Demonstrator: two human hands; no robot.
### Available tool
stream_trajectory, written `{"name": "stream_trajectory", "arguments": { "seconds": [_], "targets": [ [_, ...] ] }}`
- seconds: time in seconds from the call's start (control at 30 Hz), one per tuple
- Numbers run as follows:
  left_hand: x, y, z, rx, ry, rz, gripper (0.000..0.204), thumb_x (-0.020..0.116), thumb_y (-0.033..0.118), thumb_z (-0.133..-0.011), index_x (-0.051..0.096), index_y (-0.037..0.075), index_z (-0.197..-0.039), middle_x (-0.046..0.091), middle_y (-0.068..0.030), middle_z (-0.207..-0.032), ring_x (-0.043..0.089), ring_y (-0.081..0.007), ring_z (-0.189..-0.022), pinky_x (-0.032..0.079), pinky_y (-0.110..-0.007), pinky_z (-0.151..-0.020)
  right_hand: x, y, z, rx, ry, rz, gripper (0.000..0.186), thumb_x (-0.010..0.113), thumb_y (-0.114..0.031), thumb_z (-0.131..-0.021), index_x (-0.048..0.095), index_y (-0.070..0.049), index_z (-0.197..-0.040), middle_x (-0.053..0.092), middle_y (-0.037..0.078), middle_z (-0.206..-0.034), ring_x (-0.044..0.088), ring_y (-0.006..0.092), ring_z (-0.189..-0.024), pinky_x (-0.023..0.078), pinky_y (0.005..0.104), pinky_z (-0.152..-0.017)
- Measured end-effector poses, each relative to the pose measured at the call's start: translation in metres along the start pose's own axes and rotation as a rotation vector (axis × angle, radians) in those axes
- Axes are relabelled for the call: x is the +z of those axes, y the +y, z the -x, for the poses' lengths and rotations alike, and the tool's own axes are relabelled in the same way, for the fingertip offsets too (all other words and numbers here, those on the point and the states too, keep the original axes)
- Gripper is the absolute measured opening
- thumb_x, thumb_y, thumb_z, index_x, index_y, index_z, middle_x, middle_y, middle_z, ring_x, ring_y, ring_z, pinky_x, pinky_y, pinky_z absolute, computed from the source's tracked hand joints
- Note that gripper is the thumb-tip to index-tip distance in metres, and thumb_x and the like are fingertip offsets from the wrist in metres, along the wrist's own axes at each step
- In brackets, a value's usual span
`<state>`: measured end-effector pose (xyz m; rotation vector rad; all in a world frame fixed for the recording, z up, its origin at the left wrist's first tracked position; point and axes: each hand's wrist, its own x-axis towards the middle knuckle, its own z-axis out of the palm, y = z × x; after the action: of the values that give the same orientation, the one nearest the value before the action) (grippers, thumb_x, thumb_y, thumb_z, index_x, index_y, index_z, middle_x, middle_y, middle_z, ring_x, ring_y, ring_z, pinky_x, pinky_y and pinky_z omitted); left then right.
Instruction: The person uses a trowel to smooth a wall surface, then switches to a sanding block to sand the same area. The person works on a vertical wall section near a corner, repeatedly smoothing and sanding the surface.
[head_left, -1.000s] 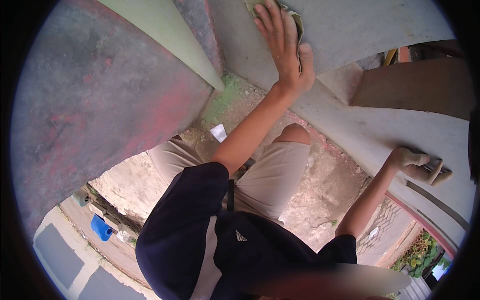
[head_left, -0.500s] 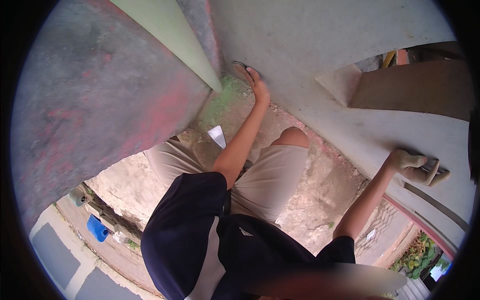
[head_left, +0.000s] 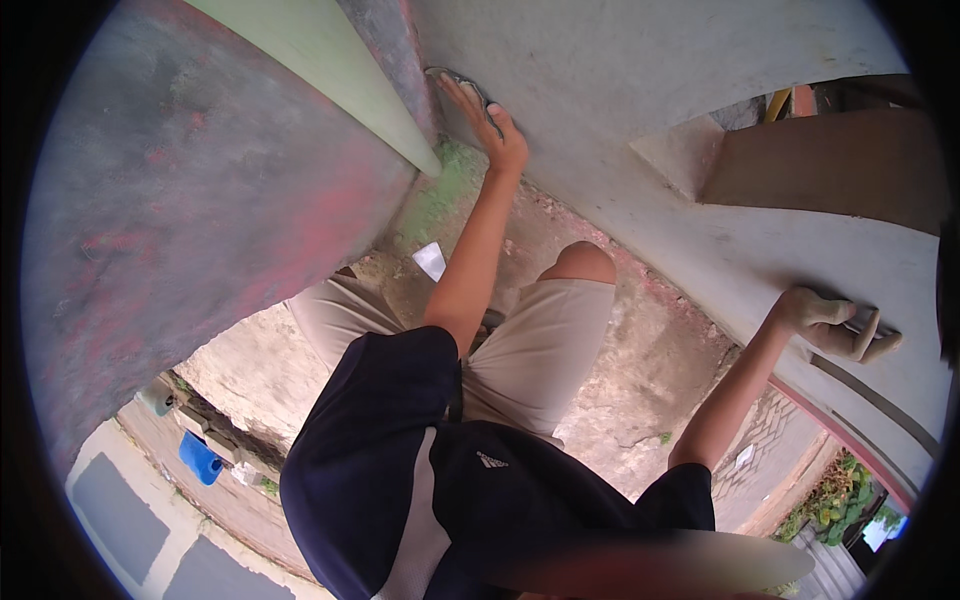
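Observation:
My left hand (head_left: 484, 118) lies nearly flat on the grey wall (head_left: 570, 60), close to the inner corner. Its fingers are stretched over a thin dark piece of sandpaper (head_left: 492, 118), pressed between palm and wall, with only the edges showing. Further right, my dust-coated right hand (head_left: 828, 322) rests against the same wall below the opening. Its fingers are partly bent and spread apart, with nothing visible in them. A pale, wedge-shaped flat piece like a scraper blade (head_left: 429, 261) lies on the ground beside my left forearm; its other end is hidden.
A pale green pipe (head_left: 340, 70) runs down the corner next to a grey wall with red patches (head_left: 200, 200). A brown-edged opening (head_left: 820, 170) cuts into the right wall. Behind me are a blue container (head_left: 200, 458) and green plants (head_left: 835, 505).
My left hand has slid up the wall with the sandpaper, toward the corner. My right hand stays at nearly the same spot, and the view has shifted slightly.

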<state>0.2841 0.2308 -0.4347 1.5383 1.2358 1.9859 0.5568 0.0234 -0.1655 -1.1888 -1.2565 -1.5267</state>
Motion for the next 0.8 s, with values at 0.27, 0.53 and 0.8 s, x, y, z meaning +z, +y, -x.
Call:
{"name": "stream_trajectory", "arguments": {
  "seconds": [0.27, 0.53, 0.8],
  "targets": [
    [-0.018, -0.086, 0.109, -1.023, 0.112, 0.230, 0.079, 0.026, 0.057, -0.107, 0.019, -0.004, -0.157, 0.022, -0.0177, -0.165, 0.022, -0.0321, -0.152, 0.016, -0.041, -0.124, 0.002, 0.002, 0.000, 0.079, 0.056, -0.084, 0.032, 0.054, -0.027, -0.102, 0.056, 0.004, -0.109, 0.044, 0.025, -0.141, 0.042, 0.0346, -0.136, 0.033, 0.0495, -0.115],
    [0.041, 0.027, 0.155, -1.900, 0.039, 0.627, 0.050, 0.029, 0.040, -0.111, 0.047, 0.008, -0.144, 0.048, -0.0096, -0.150, 0.047, -0.0254, -0.136, 0.039, -0.042, -0.115, 0.002, 0.006, -0.006, -0.009, 0.056, -0.096, 0.029, 0.052, -0.024, -0.100, 0.059, 0.005, -0.101, 0.047, 0.026, -0.138, 0.046, 0.0334, -0.130, 0.037, 0.0484, -0.112],
    [0.010, -0.011, 0.068, -1.922, 0.132, 0.980, 0.060, 0.025, 0.045, -0.109, 0.040, 0.004, -0.150, 0.042, -0.0137, -0.155, 0.041, -0.0331, -0.143, 0.033, -0.058, -0.117, 0.002, -0.006, 0.002, 0.091, 0.083, -0.049, 0.020, 0.048, -0.013, -0.092, 0.060, 0.003, -0.097, 0.052, 0.025, -0.136, 0.045, 0.0345, -0.133, 0.033, 0.0516, -0.116]
  ]
}}
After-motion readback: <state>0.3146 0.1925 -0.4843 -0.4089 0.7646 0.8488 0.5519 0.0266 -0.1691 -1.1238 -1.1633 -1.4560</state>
